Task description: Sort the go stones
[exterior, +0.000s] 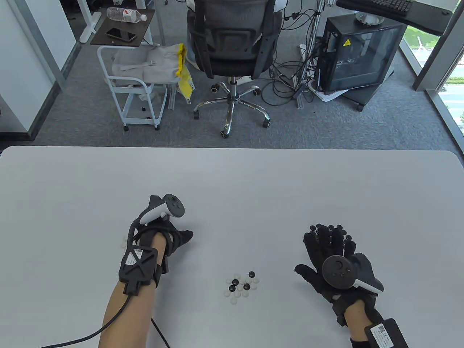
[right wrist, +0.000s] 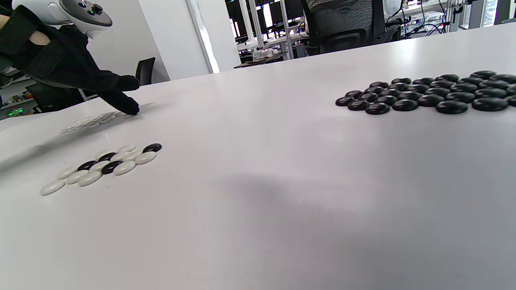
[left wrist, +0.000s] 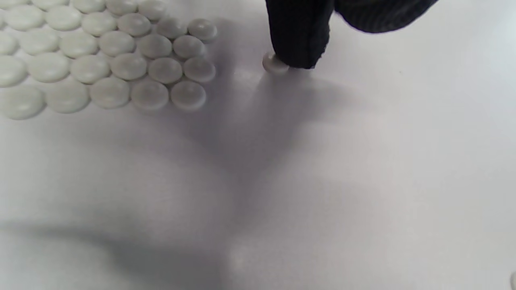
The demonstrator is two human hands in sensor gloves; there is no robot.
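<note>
Just beside the white pile (left wrist: 100, 52), my left hand (exterior: 170, 237) presses one white stone (left wrist: 275, 64) home with a straight finger; my right hand (exterior: 328, 253) lies flat, holding nothing, and should probably fetch a black next from the mixed stones (exterior: 242, 284).

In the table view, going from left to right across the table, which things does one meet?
Left hand → mixed cluster of black and white stones → right hand, its fingertips over the black stones.

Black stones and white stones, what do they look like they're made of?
Black stones: glossy, probably glass or polished plastic, given the bright highlights on their domes. White stones: duller satin finish with soft sheen, maybe plastic or ceramic; the look leaves it open.
</note>
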